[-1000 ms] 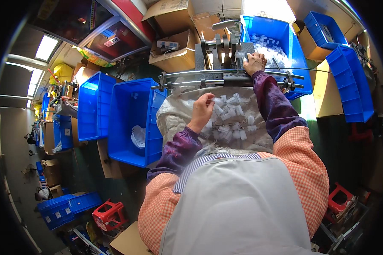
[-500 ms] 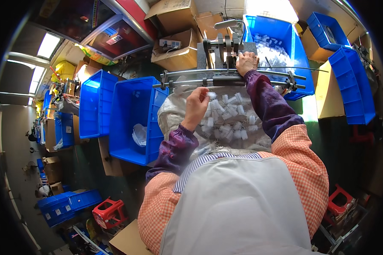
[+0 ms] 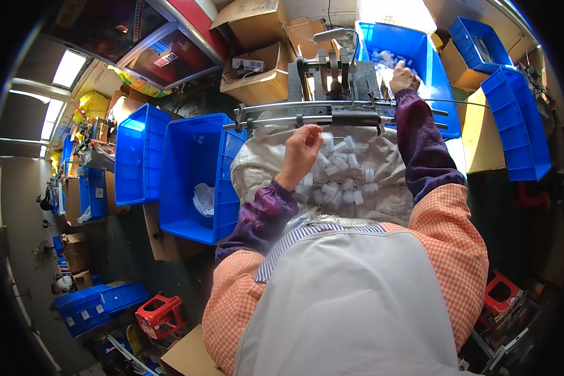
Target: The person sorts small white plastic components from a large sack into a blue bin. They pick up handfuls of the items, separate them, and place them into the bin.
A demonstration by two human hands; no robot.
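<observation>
My left hand [image 3: 302, 152] is raised over a sack [image 3: 257, 172] full of small white plastic parts [image 3: 343, 182], its fingers pinched on one white part near the metal rails [image 3: 307, 116] of a small machine [image 3: 332, 72]. My right hand [image 3: 405, 76] reaches far forward into a blue bin [image 3: 420, 53] holding more white parts, its fingers curled down among them; what it grips cannot be seen.
A blue bin [image 3: 191, 178] with a crumpled white bag stands to the left, another blue bin [image 3: 135, 153] beyond it. Cardboard boxes [image 3: 260, 75] sit behind the machine. Stacked blue trays [image 3: 514, 122] are on the right, a red stool [image 3: 163, 313] below left.
My right hand moved from the machine's rails forward and right into the far blue bin. My left hand lifted out of the sack toward the rails.
</observation>
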